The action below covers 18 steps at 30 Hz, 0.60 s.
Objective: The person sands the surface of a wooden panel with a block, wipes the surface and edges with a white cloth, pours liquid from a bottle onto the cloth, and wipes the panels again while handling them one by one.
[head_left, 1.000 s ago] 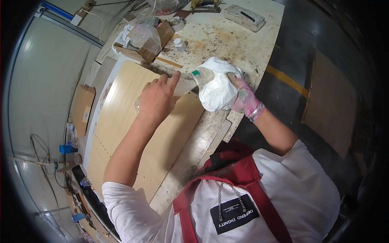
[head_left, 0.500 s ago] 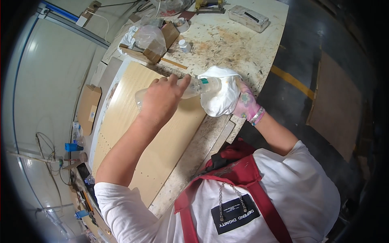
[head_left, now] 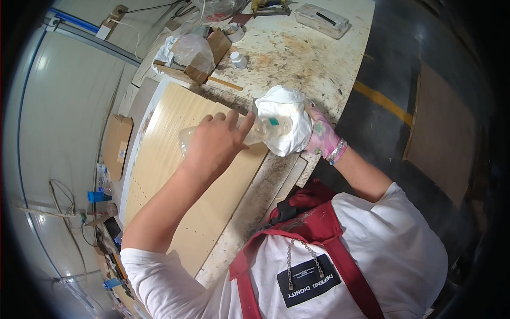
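Observation:
Bare and wrapped round a clear plastic bottle [head_left: 260,131], my left hand [head_left: 217,139] keeps it tipped on its side. The bottle's neck end, with a green patch near it, points right and lies against a white cloth [head_left: 284,98]. My right hand [head_left: 322,133], in a pink patterned glove, grips the bunched cloth from its right side. Where the bottle's mouth meets the cloth is hard to make out. Below both hands lies a pale wood-grain panel [head_left: 196,212] with rows of small holes along its edges.
The panel rests on a stained workbench [head_left: 297,58]. Farther back are a small white bottle [head_left: 238,59], a cardboard box [head_left: 217,47] with plastic bags, a nail gun [head_left: 270,7] and a pale rectangular block [head_left: 322,21]. A brown board [head_left: 443,138] stands at the right.
The bottle's neck end has dipped slightly toward me against the cloth, and my left hand has shifted a little with it. My right hand stays nearly in place on the cloth.

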{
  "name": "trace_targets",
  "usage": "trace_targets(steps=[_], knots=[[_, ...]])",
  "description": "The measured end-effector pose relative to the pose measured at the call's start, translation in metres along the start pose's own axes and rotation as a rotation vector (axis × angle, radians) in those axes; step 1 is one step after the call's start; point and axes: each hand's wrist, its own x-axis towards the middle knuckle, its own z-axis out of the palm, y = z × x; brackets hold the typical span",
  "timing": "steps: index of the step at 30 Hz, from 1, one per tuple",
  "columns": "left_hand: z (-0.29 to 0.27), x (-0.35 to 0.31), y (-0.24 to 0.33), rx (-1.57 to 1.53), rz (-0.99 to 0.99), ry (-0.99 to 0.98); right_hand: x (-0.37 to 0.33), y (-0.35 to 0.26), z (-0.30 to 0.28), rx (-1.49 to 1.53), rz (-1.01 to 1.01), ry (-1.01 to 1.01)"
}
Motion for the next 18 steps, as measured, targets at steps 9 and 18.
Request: trace_targets(steps=[9, 18], knots=[[0.0, -0.002, -0.02, 0.174, -0.005, 0.067, -0.005, -0.002, -0.004, 0.03, 0.017, 0.044], [0.001, 0.002, -0.015, 0.158, 0.014, 0.033, -0.011, -0.005, 0.006, 0.044, -0.034, 0.029]])
